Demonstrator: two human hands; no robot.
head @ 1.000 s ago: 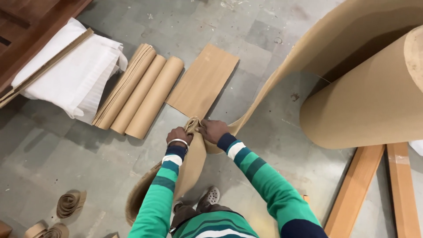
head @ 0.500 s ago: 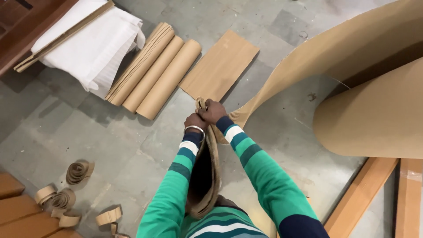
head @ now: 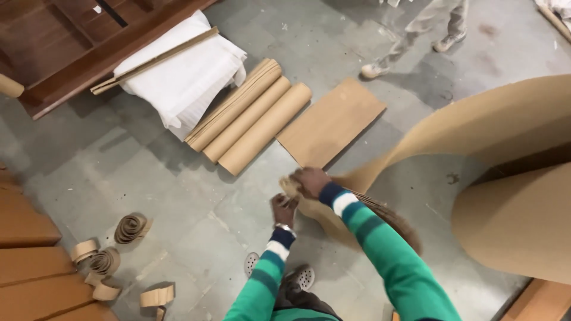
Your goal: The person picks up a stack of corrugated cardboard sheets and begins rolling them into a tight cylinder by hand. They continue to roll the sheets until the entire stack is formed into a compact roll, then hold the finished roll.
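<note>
A long brown corrugated sheet (head: pixel 476 128) runs from a big roll (head: pixel 523 226) at the right down to my hands over the floor. My right hand (head: pixel 310 181) grips the sheet's rolled-up end near the middle of the view. My left hand (head: pixel 284 209) is just below it, closed on the same curled end. Both my arms wear green sleeves with blue and white stripes. The curled part of the sheet under my right forearm is blurred.
Three brown rolls (head: pixel 250 122) lie beside a flat brown board (head: pixel 332 123). White folded sheeting (head: pixel 181 74) and a dark wooden panel (head: pixel 71 47) lie upper left. Curled paper scraps (head: pixel 128 227) and wooden boards (head: pixel 30 261) are lower left. Another person's legs (head: pixel 416 32) stand at the top.
The view has swung so the rolls and board sit higher and another person's legs show. My hands have lifted the sheet's end and rolled it tighter, the right hand now above the left.
</note>
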